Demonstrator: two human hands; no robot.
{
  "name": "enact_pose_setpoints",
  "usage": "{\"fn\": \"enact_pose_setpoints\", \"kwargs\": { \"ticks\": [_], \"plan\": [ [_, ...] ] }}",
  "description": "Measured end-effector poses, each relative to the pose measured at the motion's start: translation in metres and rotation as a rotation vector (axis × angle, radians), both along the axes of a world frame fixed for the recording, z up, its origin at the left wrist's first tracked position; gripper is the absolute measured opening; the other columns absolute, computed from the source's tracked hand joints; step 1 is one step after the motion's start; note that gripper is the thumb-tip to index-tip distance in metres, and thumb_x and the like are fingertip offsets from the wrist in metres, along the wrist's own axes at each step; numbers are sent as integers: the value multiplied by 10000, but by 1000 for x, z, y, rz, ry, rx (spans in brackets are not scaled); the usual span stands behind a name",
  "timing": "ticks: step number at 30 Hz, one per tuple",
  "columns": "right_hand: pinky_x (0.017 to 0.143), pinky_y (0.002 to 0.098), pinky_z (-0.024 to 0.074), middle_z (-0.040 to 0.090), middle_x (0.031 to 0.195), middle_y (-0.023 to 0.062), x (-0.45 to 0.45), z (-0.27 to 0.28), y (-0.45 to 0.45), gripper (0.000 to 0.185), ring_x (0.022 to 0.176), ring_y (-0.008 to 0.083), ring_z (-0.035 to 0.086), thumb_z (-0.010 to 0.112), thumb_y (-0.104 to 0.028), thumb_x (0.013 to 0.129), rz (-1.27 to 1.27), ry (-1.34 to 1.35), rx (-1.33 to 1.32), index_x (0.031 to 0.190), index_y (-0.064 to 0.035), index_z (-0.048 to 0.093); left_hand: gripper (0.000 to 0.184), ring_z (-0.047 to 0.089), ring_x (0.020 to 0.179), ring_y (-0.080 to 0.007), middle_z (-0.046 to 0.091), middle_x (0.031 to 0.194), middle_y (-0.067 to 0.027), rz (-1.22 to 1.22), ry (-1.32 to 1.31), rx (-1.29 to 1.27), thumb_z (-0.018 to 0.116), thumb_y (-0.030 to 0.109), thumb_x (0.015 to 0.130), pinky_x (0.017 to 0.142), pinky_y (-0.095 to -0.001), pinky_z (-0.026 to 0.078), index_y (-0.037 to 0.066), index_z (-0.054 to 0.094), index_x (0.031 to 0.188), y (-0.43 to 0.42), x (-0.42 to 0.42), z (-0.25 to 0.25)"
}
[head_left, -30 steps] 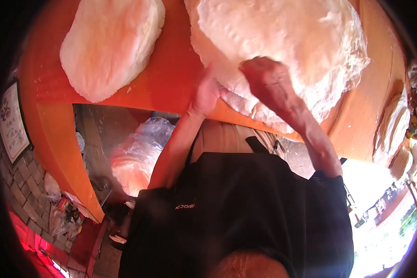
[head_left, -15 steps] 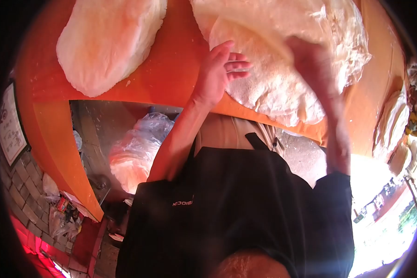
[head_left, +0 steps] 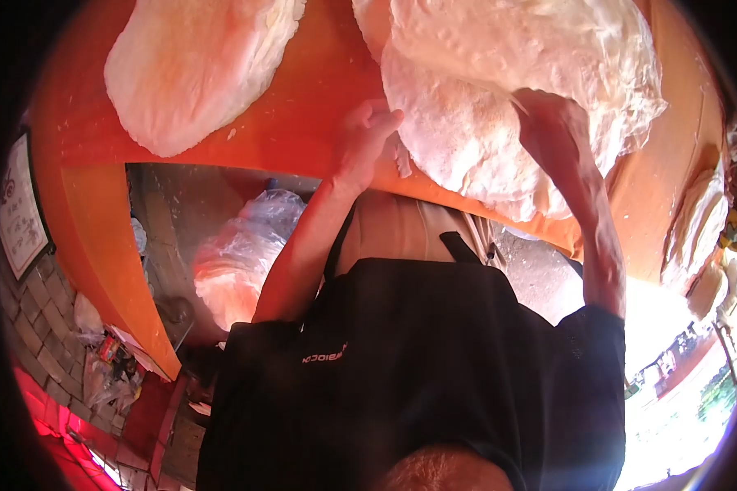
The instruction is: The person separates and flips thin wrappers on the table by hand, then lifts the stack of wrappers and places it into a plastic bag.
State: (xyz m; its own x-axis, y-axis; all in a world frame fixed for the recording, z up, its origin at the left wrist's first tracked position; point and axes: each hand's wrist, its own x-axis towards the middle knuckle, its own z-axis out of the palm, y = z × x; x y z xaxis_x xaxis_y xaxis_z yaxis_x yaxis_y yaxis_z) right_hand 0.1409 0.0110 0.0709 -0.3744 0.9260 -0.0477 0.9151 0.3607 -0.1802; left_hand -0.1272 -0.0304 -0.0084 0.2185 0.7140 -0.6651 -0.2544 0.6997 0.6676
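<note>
Right hand [head_left: 555, 127]: fingers curled in, knuckles up, on top of the large pale sheet [head_left: 483, 57]. A crease ran to its fingertips; contact with the sheet looked clear, but fingers hidden underneath, so couldn't tell if a fold was pinched. Left hand [head_left: 367, 147]: blurred, thumb toward the sheet's edge, just beside it; couldn't tell whether it gripped anything. Small pale scrap [head_left: 403, 161] sat just below the left thumb, attachment unclear.

Sheet lay mostly between the hands and beyond them, wrinkled, its ragged near edge at the border of the orange table [head_left: 319, 102]. Second pale piece [head_left: 196, 74] lay flat on the table, left of the left hand and well apart from it. Pale stack [head_left: 696, 233] to the right of the right hand, well apart. Plastic-wrapped bundle [head_left: 241, 258] was below table level, near the left forearm. Framed sign [head_left: 23, 209] far left of both hands. Black shirt [head_left: 426, 352] on the near side of the hands, bare forearms reaching out from its sleeves.
</note>
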Motion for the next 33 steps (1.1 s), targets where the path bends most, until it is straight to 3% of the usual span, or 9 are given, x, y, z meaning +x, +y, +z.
{"fn": "enact_pose_setpoints", "kwargs": {
  "ticks": [6,7,11,16,18,19,20,26,33],
  "plan": [
    [664,384,531,663,897,114,2,-20,-79,180,791,288,638,566,2,727,9,216,-84,887,-39,640,338,636,864,-232,642,1023,-110,-82,-441,-135,487,198,921,751,-356,550,-5,520,1189,-18,12,-8],
    [783,412,507,620,1067,160,4,-22,-86,272,957,318,604,623,-91,751,-1,175,-199,1017,-36,630,359,632,914,-255,629,1079,-124,-57,-501,-153,468,201,923,784,-384,544,-7,507,1212,-21,16,-6],
    [980,486,369,470,1276,206,-3,-8,-105,595,1199,396,439,702,-327,755,45,252,-189,1267,-77,529,435,596,1078,-327,577,1235,-170,11,-715,-166,434,217,923,894,-469,512,-14,453,1291,-21,26,6],
    [862,399,494,632,1084,140,2,-25,-86,384,1035,319,598,614,2,711,-51,149,-37,1087,-75,634,432,608,1032,-355,596,1173,-183,20,-721,-67,486,265,915,860,-456,518,-10,471,1248,-5,44,28],
    [754,413,515,660,841,180,21,2,-57,189,824,331,651,558,-68,844,-241,173,-332,995,-59,671,500,567,1115,-381,572,1224,-208,-56,-775,-40,474,310,936,925,-475,489,-32,438,1298,2,42,19],
    [706,398,513,645,817,211,40,31,-34,191,785,328,654,517,-129,906,-196,56,-302,980,-56,677,511,585,1085,-365,586,1182,-215,-63,-715,17,486,336,941,920,-450,490,-32,441,1293,3,43,14],
    [611,402,509,654,782,145,77,32,-8,161,658,283,643,517,-114,868,-65,-30,-10,916,-83,668,499,590,1076,-353,590,1166,-212,-85,-634,28,485,327,944,914,-439,493,-29,444,1291,7,47,16],
    [670,407,503,658,850,161,136,167,51,195,731,308,644,518,-96,869,-317,-327,376,1019,-95,644,420,627,993,-259,601,1114,-170,-161,-257,120,537,215,942,837,-348,524,-12,451,1285,16,64,18],
    [740,414,496,664,930,180,152,62,104,287,815,338,645,519,-76,870,-165,-196,112,1139,-110,615,395,641,945,-254,597,1081,-158,43,-55,165,575,142,918,813,-344,539,-60,455,1236,49,90,23]
  ]
}}
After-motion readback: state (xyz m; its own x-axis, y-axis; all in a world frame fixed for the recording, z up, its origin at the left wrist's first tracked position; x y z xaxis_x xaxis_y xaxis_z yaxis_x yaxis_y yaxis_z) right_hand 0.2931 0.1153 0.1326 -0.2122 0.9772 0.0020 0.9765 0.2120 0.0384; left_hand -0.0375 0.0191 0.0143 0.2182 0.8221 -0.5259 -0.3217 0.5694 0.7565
